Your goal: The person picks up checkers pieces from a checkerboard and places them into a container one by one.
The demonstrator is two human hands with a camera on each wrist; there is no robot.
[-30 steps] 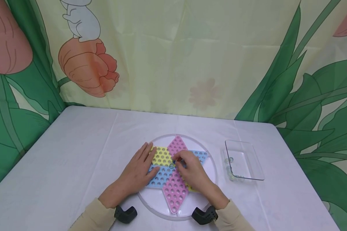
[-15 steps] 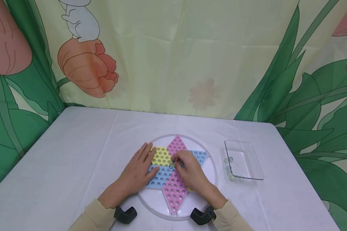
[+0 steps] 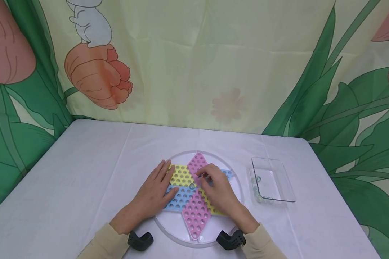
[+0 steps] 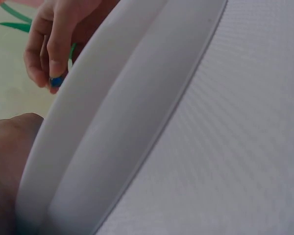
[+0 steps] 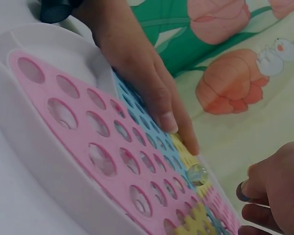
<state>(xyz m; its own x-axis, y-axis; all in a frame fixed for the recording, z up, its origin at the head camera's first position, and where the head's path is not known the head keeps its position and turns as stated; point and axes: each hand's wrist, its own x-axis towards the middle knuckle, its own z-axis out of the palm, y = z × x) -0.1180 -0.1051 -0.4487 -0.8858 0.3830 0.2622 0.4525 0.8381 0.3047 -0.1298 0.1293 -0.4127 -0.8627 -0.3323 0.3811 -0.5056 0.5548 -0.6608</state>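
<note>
A round Chinese checkers board (image 3: 196,216) with a star of pink, yellow and blue holes lies on the table. My left hand (image 3: 155,189) rests on its left side, fingers straight over the yellow and blue sections. Over the board's middle, my right hand (image 3: 218,189) pinches a dark blue marble (image 4: 56,81) between thumb and fingers; in the right wrist view the blue marble (image 5: 242,192) shows at the fingertips, apart from the board. One clear glass marble (image 3: 192,186) sits in a hole near the star's centre, just left of the right fingertips.
A clear plastic box (image 3: 278,180) stands on the table right of the board, with several marbles (image 3: 258,178) along its left and front sides. White cloth covers the table (image 3: 84,172). Behind it hangs a curtain (image 3: 181,72) printed with tulips and a rabbit.
My right hand has lifted a little and shifted to the right, away from the clear marble, uncovering more of the yellow section. The left hand stays in place.
</note>
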